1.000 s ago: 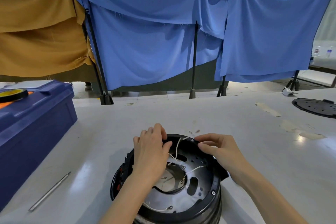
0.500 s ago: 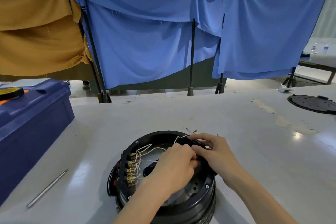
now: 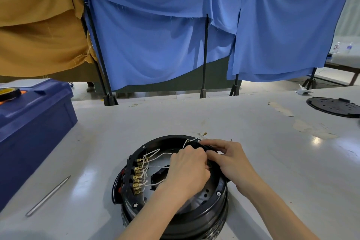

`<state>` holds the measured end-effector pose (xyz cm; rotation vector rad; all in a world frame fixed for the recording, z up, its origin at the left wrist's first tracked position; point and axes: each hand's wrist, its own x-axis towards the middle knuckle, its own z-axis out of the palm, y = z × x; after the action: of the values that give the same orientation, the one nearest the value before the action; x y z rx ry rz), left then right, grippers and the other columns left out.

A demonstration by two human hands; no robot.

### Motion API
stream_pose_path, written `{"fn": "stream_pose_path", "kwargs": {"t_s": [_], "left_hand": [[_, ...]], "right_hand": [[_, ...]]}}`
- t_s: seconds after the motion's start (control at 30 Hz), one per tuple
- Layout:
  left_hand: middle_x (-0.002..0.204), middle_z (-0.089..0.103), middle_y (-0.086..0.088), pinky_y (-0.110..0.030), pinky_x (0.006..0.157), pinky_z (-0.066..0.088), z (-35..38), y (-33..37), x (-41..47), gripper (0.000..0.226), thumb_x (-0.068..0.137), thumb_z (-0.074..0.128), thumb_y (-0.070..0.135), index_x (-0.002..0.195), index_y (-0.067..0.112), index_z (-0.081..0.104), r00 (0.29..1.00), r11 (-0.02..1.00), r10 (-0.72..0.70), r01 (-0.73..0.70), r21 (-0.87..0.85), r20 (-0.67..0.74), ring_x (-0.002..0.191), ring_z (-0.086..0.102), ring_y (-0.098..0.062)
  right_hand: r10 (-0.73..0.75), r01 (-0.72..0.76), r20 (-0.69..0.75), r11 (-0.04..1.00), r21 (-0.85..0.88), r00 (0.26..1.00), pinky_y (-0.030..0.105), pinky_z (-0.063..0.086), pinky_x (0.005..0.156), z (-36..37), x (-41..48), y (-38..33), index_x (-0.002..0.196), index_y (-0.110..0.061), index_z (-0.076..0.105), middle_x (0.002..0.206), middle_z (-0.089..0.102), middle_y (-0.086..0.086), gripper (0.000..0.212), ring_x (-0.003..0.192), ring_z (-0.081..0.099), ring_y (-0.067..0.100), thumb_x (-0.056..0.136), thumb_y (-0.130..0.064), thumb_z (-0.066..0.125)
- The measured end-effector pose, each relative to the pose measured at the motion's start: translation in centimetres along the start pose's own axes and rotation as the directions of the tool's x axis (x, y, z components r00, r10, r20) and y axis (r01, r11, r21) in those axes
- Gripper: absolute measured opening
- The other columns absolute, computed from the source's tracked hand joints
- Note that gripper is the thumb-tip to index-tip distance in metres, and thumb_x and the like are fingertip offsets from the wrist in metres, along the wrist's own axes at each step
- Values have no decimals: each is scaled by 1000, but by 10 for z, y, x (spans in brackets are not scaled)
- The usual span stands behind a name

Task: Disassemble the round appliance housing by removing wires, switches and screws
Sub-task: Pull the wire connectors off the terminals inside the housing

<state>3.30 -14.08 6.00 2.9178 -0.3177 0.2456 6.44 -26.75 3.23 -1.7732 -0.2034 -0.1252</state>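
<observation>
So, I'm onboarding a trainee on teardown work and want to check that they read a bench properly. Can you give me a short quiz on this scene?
1. Fill in: the row of brass terminals sits along the round housing's ___ side.
2. True or false: the metal rod lies on the table, left of the housing.
3. Where do the left hand and the right hand meet?
A. at the terminals
B. at the housing's far right rim
C. on the rod

Key: 1 left; 2 true; 3 B.
</observation>
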Motion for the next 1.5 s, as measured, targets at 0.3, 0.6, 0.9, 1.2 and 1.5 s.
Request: {"fn": "stream_pose_path", "kwargs": {"t_s": [0.3,0.6,0.9,1.2,1.5], "left_hand": [[100,62,-7,-34,74,40,-2,-10,-1,17,91,49,22,93,20,66,997,990,-2,12,-143,71,99,58,-27],[67,46,2,-41,70,50,-5,-29,-13,17,89,42,3,82,13,54,986,971,-28,65,-228,162,71,56,-25],[104,59,-10,-33,69,29,-13,-16,-21,19,92,44,19,102,16,60,992,981,42,-63,182,116,97,55,-30],[75,34,0,-32,64,25,-12,-18,-22,15,90,43,17,76,18,38,995,985,53,-66,157,88,73,37,-23],[88,47,-4,-33,67,28,-11,-20,-14,12,88,48,18,95,15,57,997,977,46,-58,204,67,92,55,-30]], "right_hand": [[14,-14,11,999,48,1000,15,54,70,0,0,2,89,-30,76,91,74,-16,39,88,67,-2,82,3,56],[27,-27,-5,999,34,1000,19,54,74,1,0,3,93,-28,76,99,72,-13,37,97,64,1,82,2,56],[28,-28,-5,999,45,1000,22,55,79,0,0,2,94,-25,76,96,72,-15,36,96,65,4,82,2,56],[27,-27,-1,998,57,1000,31,55,88,-1,0,4,97,-23,76,99,73,-14,34,99,66,6,82,1,57],[22,-23,14,998,51,1000,23,54,84,-2,2,7,93,-29,77,100,73,-17,36,100,65,2,80,-2,57]]}}
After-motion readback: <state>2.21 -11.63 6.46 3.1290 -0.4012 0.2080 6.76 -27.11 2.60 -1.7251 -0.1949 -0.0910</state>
